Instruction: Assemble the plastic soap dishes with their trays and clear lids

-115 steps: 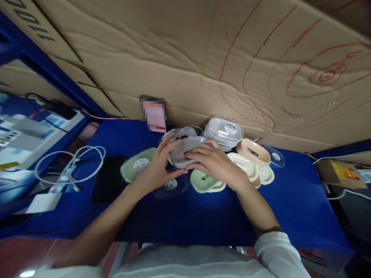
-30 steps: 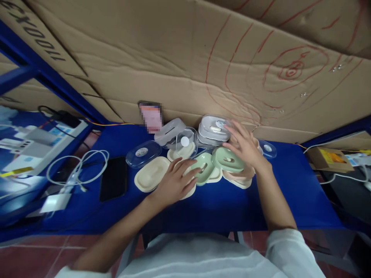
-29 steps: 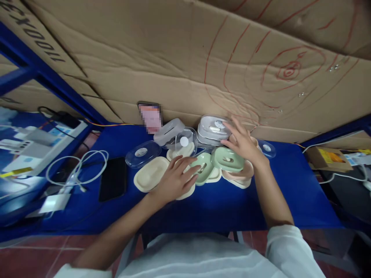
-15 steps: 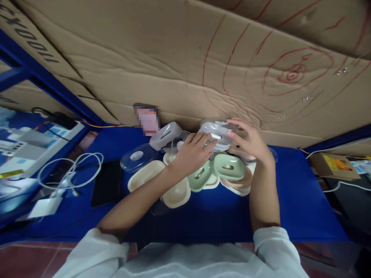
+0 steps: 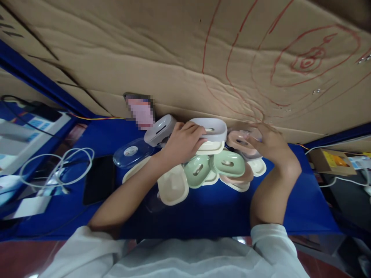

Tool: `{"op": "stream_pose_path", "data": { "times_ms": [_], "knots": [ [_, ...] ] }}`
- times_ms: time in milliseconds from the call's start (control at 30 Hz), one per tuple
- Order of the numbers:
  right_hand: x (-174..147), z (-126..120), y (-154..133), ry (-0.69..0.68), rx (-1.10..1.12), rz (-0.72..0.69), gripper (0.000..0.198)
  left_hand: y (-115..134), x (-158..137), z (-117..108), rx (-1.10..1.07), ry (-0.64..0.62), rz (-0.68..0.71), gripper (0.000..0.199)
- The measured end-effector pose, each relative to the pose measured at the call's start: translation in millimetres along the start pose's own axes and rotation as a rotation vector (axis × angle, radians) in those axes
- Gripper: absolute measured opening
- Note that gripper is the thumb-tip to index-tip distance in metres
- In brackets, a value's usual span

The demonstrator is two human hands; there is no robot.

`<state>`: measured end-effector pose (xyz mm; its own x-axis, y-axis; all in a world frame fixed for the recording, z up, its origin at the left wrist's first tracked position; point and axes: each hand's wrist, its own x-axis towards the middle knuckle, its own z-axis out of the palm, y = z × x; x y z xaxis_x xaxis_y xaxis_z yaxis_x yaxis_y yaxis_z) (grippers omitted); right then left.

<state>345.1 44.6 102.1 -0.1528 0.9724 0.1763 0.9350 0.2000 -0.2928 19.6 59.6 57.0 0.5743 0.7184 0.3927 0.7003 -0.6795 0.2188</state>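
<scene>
My left hand [image 5: 185, 142] has its fingers curled over the left end of a pale lilac soap dish [image 5: 218, 133], which sits above a cream tray [image 5: 213, 148]. To the right, my right hand [image 5: 269, 144] grips a clear plastic lid [image 5: 255, 134], blurred by motion, over a peach soap dish [image 5: 240, 141]. Two green soap dishes [image 5: 228, 163] lie just in front. Cream trays [image 5: 173, 187] are spread at the left, partly under my left forearm. Another lilac dish [image 5: 159, 129] is tilted on its side behind my left hand.
A clear lid with a round label [image 5: 131, 152] lies at the left. Beyond it are a black phone-like slab [image 5: 98, 179], a coiled white cable [image 5: 58, 185] and a white power strip [image 5: 43, 139]. A cardboard wall [image 5: 159, 58] rises behind the blue table [image 5: 220, 216].
My right hand has moved right with the clear lid, off the lilac dish, which is now uncovered. My left hand stays at that dish's left end. The view has shifted slightly.
</scene>
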Motion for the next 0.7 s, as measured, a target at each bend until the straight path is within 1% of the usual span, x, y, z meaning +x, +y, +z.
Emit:
{"op": "stream_pose_path", "data": {
  "times_ms": [67, 167, 233, 300, 400, 533, 633, 700],
  "knots": [
    [6, 9, -15, 0.007, -0.008, -0.107, 0.044, -5, 1, -4, -0.027, 0.03, -0.045, 0.023],
    [15, 28, -40, -0.1, 0.032, -0.23, 0.037, -9, 0, -14, -0.014, 0.084, -0.099, 0.025],
    [19, 41, -52, -0.181, 0.039, -0.271, 0.043, -9, -1, -19, 0.021, 0.09, -0.128, 0.028],
    [22, 52, -57, -0.216, 0.035, -0.267, 0.052, -8, -3, -19, 0.055, 0.048, -0.137, 0.03],
    [27, 60, -56, -0.22, 0.036, -0.245, 0.059, -1, -6, -9, 0.098, -0.031, -0.136, 0.042],
    [34, 64, -47, -0.19, 0.08, -0.253, 0.064, 11, -9, 11, 0.149, -0.022, -0.179, 0.059],
    [36, 58, -40, -0.175, 0.197, -0.296, 0.059, 16, -9, 14, 0.151, -0.017, -0.179, 0.061],
    [34, 50, -36, -0.172, 0.264, -0.276, 0.054, 17, -9, 11, 0.147, -0.006, -0.181, 0.062]
  ]
}}
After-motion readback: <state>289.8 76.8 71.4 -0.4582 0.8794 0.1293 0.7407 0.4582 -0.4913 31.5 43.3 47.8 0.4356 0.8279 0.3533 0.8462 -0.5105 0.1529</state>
